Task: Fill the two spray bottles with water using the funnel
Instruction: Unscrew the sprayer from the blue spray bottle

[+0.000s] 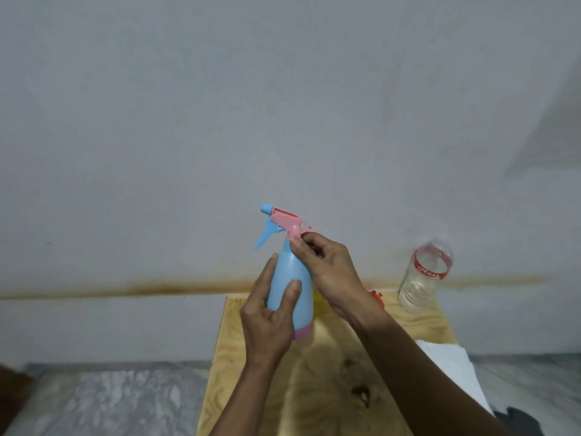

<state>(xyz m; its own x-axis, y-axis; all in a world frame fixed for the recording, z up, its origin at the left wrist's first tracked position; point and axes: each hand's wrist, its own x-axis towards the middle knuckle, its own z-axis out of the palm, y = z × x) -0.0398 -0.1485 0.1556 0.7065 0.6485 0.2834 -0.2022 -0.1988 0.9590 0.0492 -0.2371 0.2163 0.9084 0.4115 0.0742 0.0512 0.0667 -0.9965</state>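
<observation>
- The left hand [267, 319] wraps the smooth blue spray bottle [290, 284], held upright above the far end of the plywood table [251, 388].
- The right hand [330, 272] pinches its pink collar.
- A ribbed clear water bottle [423, 278] stands near the table's far right corner; its red label is unreadable.

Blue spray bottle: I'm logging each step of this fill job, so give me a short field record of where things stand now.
bottle: blue spray bottle, pink base, held upright above the wooden table
spray head: pink with blue trigger, on the neck
left hand: grips the bottle body
right hand: pinches the collar at the neck
water source: clear plastic bottle, red label, standing at the table's far right
funnel: cannot be identified
</observation>
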